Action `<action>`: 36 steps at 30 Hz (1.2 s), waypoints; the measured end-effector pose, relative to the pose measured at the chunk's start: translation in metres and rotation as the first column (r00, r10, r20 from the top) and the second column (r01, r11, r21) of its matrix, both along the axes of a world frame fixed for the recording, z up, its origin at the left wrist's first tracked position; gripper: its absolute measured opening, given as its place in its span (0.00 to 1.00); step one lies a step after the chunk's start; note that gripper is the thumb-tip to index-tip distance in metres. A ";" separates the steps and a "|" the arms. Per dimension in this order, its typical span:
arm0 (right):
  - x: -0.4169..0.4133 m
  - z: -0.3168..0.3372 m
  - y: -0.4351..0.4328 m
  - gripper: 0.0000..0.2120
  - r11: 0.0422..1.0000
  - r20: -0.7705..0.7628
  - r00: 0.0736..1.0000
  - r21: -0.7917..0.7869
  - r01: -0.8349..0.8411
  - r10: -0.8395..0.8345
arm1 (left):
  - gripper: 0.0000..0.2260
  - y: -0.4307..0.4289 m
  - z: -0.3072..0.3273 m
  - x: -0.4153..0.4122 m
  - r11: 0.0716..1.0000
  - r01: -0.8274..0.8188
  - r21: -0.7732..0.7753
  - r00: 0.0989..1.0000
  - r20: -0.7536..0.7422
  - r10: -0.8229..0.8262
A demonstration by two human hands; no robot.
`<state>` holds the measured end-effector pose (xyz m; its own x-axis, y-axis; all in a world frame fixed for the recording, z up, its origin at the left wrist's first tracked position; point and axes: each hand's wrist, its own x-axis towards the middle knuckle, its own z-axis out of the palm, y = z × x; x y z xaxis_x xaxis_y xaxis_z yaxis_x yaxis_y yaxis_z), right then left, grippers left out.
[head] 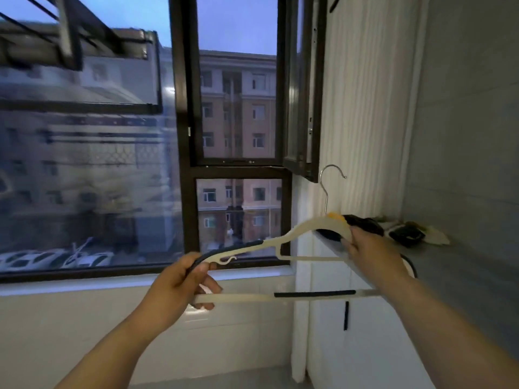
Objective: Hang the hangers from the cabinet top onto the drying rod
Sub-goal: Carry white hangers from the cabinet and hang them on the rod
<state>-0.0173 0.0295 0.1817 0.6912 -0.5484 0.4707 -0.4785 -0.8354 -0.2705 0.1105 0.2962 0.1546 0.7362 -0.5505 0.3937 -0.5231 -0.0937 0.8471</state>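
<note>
Up at the far left hangs the dark drying rod (70, 37), blurred and well above both hands. The left hand (179, 279) grips the hanger's dark-tipped left shoulder end. The cream hanger (280, 238) runs left to right between the hands, rising toward the right, its metal hook (326, 200) pointing up. The right hand (370, 251) clasps it near the neck, just over the cabinet top (463, 265). The rod lies up and left of the hanger, so the left hand is nearer to it.
</note>
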 end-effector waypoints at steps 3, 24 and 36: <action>0.039 0.007 0.050 0.05 0.986 -0.075 0.994 -0.137 -0.092 0.083 | 0.09 0.059 0.013 0.015 0.976 -0.157 0.151 0.977 0.166 0.132; 0.203 0.095 0.372 0.16 0.623 0.133 0.610 -0.220 -0.751 0.781 | 0.09 0.347 0.108 -0.016 0.723 -0.662 0.198 0.745 0.276 0.607; 0.252 0.146 0.402 0.11 0.629 0.252 0.577 -0.268 -0.730 0.777 | 0.09 0.343 0.158 0.003 0.674 -0.726 0.132 0.679 0.289 0.675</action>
